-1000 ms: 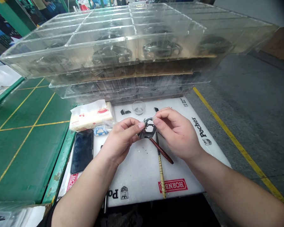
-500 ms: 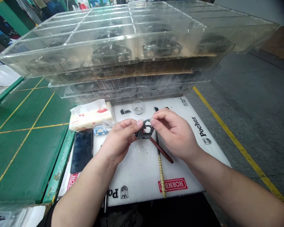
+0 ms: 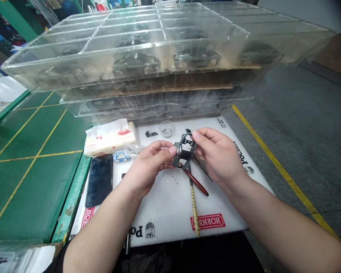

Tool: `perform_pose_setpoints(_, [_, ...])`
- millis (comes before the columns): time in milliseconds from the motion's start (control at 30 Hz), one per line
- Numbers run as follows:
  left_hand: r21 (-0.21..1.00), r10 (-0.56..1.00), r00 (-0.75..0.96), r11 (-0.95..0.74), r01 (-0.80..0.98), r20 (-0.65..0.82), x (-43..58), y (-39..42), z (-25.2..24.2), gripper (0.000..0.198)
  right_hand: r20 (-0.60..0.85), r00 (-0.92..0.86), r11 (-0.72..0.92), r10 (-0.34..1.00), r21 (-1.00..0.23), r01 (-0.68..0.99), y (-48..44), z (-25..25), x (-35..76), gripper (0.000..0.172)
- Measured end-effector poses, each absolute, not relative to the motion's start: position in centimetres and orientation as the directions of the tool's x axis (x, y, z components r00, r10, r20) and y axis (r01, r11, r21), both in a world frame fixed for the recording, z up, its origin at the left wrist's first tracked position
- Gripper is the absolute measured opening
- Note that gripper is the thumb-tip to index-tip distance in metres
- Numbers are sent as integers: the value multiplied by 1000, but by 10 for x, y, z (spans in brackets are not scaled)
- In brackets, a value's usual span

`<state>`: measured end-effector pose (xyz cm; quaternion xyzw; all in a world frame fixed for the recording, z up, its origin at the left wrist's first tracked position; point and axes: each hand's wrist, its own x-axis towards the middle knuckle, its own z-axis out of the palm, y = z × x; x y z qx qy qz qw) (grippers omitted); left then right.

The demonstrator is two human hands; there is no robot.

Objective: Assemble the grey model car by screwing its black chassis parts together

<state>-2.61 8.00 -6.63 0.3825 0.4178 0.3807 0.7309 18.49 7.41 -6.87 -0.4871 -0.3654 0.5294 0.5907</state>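
Observation:
Between my hands, above the white foam board (image 3: 159, 212), is a small dark grey model car body shell (image 3: 184, 154) with window openings. My left hand (image 3: 150, 163) pinches its left end between thumb and fingers. At the upper right end, my right hand (image 3: 218, 155) grips it with thumb and fingertips. Beneath the shell lie a dark red-handled tool (image 3: 198, 184) and a tool with a yellow wrapped handle (image 3: 194, 212); their upper ends are partly covered. A thin dark tool (image 3: 204, 170) rests beside my right hand.
Behind the board rise stacked clear plastic trays (image 3: 102, 72) holding more car shells. A clear cup (image 3: 167, 131) and a small black part (image 3: 151, 134) sit at the board's back. Leftward are a tissue pack (image 3: 110, 140), a phone (image 3: 99, 182) and a green table (image 3: 25, 182).
The car body shell has been turned and tilted in my hands, showing more of its openings. My right hand has shifted slightly right, uncovering the thin dark tool.

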Motion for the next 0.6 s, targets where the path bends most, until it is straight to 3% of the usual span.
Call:
perform_pose_setpoints(167, [892, 889, 337, 394, -222, -308, -25, 80, -68, 43, -100, 191, -47, 976, -963, -266, 74, -68, 186, 31])
perform_pose_setpoints(400, [813, 874, 374, 448, -373, -310, -22, 79, -67, 35, -75, 173, -33, 982, -972, -233, 74, -70, 187, 30])
perform_pose_setpoints(600, [790, 868, 374, 468, -397, -326, -22, 79, -64, 39, -100, 165, -57, 981, -966, -251, 73, -69, 187, 30])
